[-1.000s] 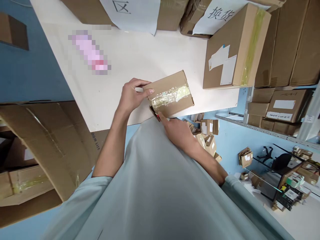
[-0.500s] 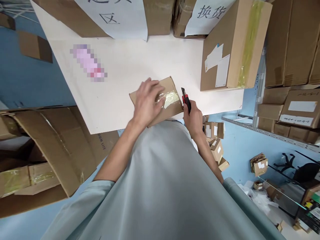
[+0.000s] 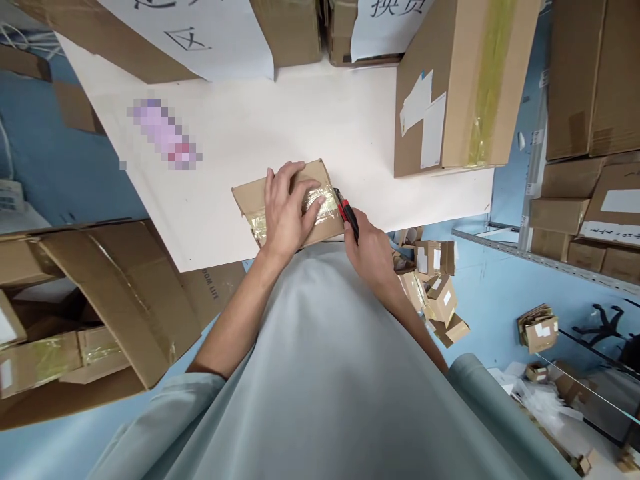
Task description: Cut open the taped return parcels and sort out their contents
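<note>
A small brown cardboard box (image 3: 326, 175), sealed with clear shiny tape (image 3: 327, 202), lies slightly turned at the near edge of the white table. My left hand (image 3: 289, 217) rests over its top, fingers spread and bent a little, the thumb towards the tape. In my closed right hand (image 3: 371, 248) is a black and red utility knife (image 3: 349, 213). Its tip is at the right end of the box, by the end of the tape; whether the blade has gone in I cannot tell.
A large carton with yellowish tape (image 3: 463, 87) stands at the table's right. Cartons with handwritten paper signs (image 3: 225, 40) line the back. A pixelated pink item (image 3: 163, 133) lies on the white table (image 3: 210, 220) at left. An open carton (image 3: 115, 287) stands below left.
My right hand has brought the knife leftward and down, against the box's right end. My left hand has settled on the box with fingers spread wider. The view has shifted slightly.
</note>
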A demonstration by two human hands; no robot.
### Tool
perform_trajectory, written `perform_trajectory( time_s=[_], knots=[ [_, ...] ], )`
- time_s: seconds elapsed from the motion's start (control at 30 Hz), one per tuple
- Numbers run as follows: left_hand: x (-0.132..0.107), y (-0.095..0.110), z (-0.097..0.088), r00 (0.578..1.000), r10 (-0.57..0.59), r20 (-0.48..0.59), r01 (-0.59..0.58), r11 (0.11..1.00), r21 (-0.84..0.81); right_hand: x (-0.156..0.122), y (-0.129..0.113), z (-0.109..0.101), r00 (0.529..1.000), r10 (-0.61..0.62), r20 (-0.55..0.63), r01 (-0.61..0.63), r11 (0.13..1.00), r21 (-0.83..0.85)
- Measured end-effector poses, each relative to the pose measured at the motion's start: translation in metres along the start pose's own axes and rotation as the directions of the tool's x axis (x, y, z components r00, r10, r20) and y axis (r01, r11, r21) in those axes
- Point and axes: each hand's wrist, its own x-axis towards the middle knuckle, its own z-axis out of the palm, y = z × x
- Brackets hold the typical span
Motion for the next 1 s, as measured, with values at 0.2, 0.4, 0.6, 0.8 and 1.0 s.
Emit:
perform_trajectory(
  time_s=[0.2, 0.4, 0.6, 0.8, 1.0],
  knots=[
    [-0.002, -0.001, 0.003, 1.000, -0.004, -0.014, 0.003, 0.999, -0.040, 0.009, -0.013, -0.004, 0.995, 0.039, 0.096, -0.024, 0.988, -0.155],
    [-0.003, -0.004, 0.005, 1.000, -0.001, -0.019, 0.000, 0.998, -0.058, 0.018, -0.043, 0.000, 0.986, 0.134, 0.094, -0.096, 0.939, -0.331],
    [-0.004, -0.005, 0.007, 0.999, 0.023, -0.027, -0.024, 0.999, -0.042, 0.006, -0.056, -0.007, 0.964, 0.225, 0.144, -0.132, 0.870, -0.475],
    [-0.008, -0.004, 0.012, 0.998, 0.040, -0.045, -0.042, 0.999, -0.033, -0.018, -0.051, -0.012, 0.932, 0.308, 0.190, -0.148, 0.804, -0.576],
    [-0.010, -0.006, 0.012, 0.999, 0.029, -0.037, -0.030, 0.999, -0.031, -0.026, -0.049, -0.017, 0.932, 0.304, 0.196, -0.149, 0.818, -0.555]
  ],
)
